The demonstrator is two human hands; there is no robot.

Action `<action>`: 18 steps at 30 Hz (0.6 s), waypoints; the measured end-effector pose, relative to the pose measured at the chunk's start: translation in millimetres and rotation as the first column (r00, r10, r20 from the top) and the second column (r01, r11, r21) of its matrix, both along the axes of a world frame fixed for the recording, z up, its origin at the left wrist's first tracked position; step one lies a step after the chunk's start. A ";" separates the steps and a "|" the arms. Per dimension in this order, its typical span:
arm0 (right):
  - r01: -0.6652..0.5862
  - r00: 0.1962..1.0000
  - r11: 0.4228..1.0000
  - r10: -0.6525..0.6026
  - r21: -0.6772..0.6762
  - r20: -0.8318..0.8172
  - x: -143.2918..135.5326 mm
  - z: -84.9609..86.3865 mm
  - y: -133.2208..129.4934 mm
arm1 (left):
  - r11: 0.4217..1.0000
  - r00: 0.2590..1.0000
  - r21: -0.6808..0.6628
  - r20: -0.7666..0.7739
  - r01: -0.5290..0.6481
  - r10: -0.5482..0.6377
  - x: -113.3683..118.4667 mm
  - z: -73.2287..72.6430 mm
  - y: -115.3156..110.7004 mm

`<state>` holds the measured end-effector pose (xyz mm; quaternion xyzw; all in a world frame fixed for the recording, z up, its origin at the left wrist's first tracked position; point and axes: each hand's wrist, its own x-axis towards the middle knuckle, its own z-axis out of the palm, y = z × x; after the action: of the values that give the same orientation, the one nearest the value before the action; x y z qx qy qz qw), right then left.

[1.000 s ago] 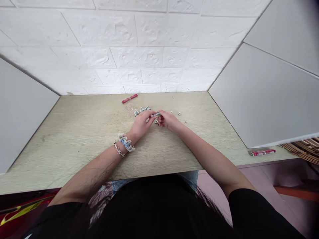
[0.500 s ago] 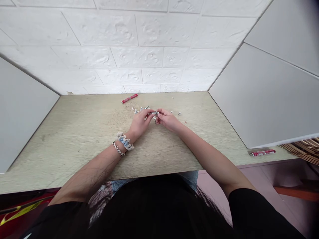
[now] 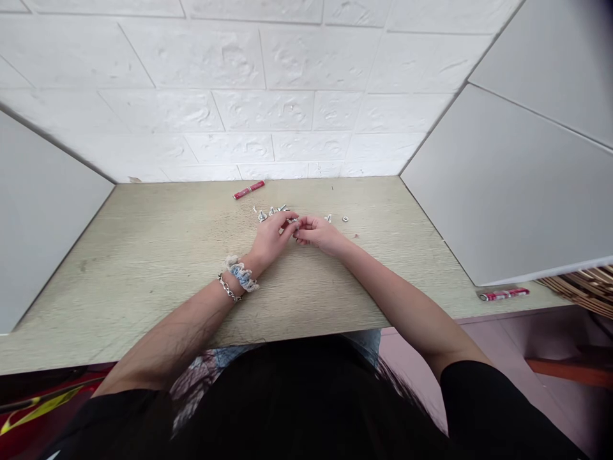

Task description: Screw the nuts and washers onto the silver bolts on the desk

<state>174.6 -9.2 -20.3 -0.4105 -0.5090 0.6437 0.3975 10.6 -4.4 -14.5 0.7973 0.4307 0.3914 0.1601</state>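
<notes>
My left hand (image 3: pixel 274 238) is closed, its thumb and fingertips pinching a small silver bolt (image 3: pixel 294 221). From the other side, the fingertips of my right hand (image 3: pixel 322 235) are pinched at the same bolt, and the two hands touch or nearly touch. Most of the bolt is hidden by the fingers; whether a nut sits on it I cannot tell. Just beyond my left hand, bolts with washers or nuts stand on the tabletop, one bolt (image 3: pixel 262 216) at the left and another bolt (image 3: pixel 282 207) lying tilted. Behind my right hand a further bolt (image 3: pixel 328 218) stands upright, beside a loose nut (image 3: pixel 345 219).
A red marker-like tube (image 3: pixel 249 190) lies near the white brick wall (image 3: pixel 287 108). Another red tube (image 3: pixel 504 294) is at the right front edge, by a wicker basket (image 3: pixel 584 284). Grey panels (image 3: pixel 536 185) flank the wooden tabletop (image 3: pixel 182 255). Small crumbs are scattered left of the bolts.
My right hand has shifted slightly left and down, its fingers curling closer to my left fingertips. Less of the bolt shows now, and the bolt behind my right hand has come into view.
</notes>
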 end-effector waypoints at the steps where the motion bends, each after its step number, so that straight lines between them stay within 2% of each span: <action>1: 0.001 1.000 1.000 -0.001 0.010 0.003 -1.0 0.4 -0.9 | 1.000 1.000 -0.003 -0.001 0.010 -0.010 0.4 0.5 -0.9; 7: 0.038 0.985 0.995 -0.052 0.091 0.163 -3.1 7.4 -4.8 | 0.999 0.999 -0.026 -0.003 0.042 -0.043 1.3 2.4 -4.0; 12: 0.175 0.976 0.981 -0.184 0.079 0.119 0.5 11.9 -2.6 | 0.999 1.000 -0.038 0.003 -0.003 0.003 0.1 0.9 0.4; 15: 0.285 0.947 0.953 -0.296 0.100 0.125 4.9 9.3 1.4 | 0.998 0.994 -0.050 -0.108 -0.026 0.020 -2.5 -2.4 7.1; 18: 0.321 0.921 0.936 -0.343 0.142 0.182 8.0 5.2 4.5 | 0.999 0.967 -0.050 -0.254 -0.010 -0.003 -5.3 -5.5 12.9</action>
<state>182.6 -4.7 -15.1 -0.5322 -0.5046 0.4926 0.4685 5.3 8.5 -20.0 0.8357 0.4588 0.2753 0.1233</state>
